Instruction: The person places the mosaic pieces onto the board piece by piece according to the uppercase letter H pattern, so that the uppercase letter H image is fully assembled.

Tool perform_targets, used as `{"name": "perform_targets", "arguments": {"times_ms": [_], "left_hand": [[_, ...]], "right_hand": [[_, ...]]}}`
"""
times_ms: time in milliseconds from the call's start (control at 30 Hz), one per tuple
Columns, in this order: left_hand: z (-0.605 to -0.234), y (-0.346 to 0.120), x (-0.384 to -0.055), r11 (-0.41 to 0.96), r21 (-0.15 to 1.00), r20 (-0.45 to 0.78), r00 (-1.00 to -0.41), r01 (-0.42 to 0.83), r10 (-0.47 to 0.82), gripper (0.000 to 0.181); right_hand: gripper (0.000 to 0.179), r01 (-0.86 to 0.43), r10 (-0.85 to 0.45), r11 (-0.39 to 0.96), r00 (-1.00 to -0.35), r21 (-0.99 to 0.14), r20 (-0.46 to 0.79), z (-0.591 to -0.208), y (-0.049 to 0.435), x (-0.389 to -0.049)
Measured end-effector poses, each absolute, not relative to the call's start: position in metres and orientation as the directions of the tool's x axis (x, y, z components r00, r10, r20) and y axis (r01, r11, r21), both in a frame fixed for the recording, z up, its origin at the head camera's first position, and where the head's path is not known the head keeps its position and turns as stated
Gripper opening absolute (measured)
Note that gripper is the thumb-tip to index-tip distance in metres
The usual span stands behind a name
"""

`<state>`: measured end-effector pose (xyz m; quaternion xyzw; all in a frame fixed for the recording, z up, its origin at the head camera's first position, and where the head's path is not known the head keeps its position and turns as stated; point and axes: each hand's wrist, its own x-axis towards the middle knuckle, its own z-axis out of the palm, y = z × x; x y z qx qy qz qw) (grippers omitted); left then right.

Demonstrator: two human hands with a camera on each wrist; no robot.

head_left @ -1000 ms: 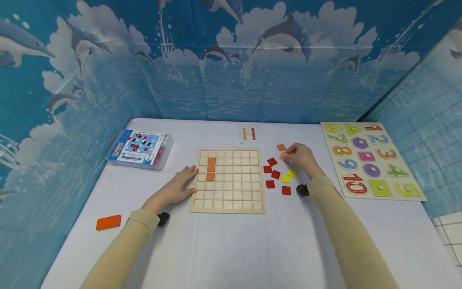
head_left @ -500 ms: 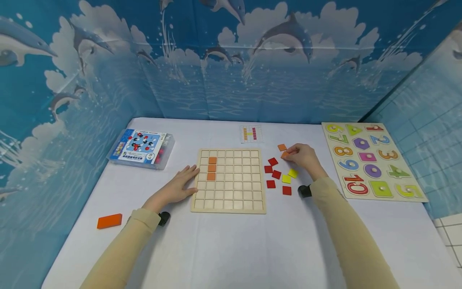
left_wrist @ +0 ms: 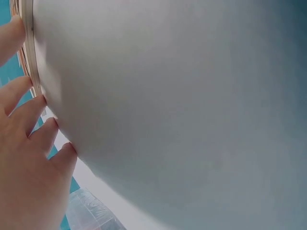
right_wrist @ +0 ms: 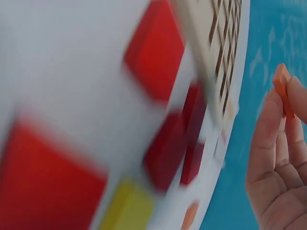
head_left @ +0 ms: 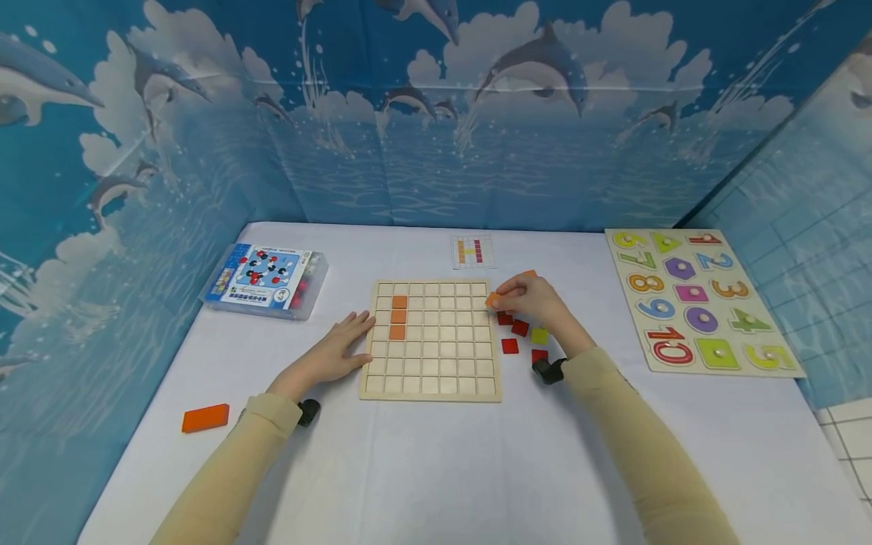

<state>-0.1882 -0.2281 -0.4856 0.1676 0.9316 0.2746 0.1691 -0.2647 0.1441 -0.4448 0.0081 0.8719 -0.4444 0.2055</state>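
Note:
My right hand (head_left: 534,301) pinches an orange square tile (right_wrist: 283,88) between thumb and fingers, over the right edge of the wooden grid board (head_left: 431,395). Three orange tiles (head_left: 398,317) lie in a vertical line in the board's second column from the left. With fingers spread, my left hand (head_left: 331,353) rests against the board's left edge; its fingertips touch the side in the left wrist view. Under and beside the right hand lie several red tiles (head_left: 509,346) and a yellow tile (head_left: 540,335). Another orange tile (head_left: 530,273) is partly hidden behind that hand.
Behind the board lies a small pattern card (head_left: 472,252). A plastic box (head_left: 266,281) is at the back left, an orange block (head_left: 205,418) at the front left. At the right lies a number puzzle board (head_left: 702,303). Dolphin-printed curtains (head_left: 436,182) border the table.
My right hand has moved left from the loose tiles to the board's right edge, carrying the orange tile raised. My left hand has stayed in place.

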Motion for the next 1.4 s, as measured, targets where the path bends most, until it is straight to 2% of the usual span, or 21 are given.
{"name": "perform_targets", "arguments": {"times_ms": [300,633,900,1400], "left_hand": [[-0.486,-0.227,-0.189,0.803,0.563,-0.24,-0.891,0.196,0.386,0.072],[-0.482,-0.224,-0.187,0.802,0.57,-0.249,-0.893,0.177,0.375,0.071],[-0.481,-0.224,-0.186,0.795,0.57,-0.225,-0.892,0.207,0.393,0.071],[-0.481,-0.225,-0.186,0.794,0.571,-0.221,-0.892,0.209,0.394,0.071]], "right_hand": [[0.023,0.082,-0.363,0.546,-0.874,-0.834,-0.324,-0.454,0.07,-0.236],[0.016,-0.003,-0.404,0.572,-0.872,-0.82,-0.278,-0.456,0.012,-0.223],[0.013,-0.116,-0.43,0.632,-0.875,-0.767,-0.222,-0.462,-0.007,-0.219],[0.01,-0.213,-0.445,0.732,-0.869,-0.647,-0.216,-0.46,-0.017,-0.217]]}}
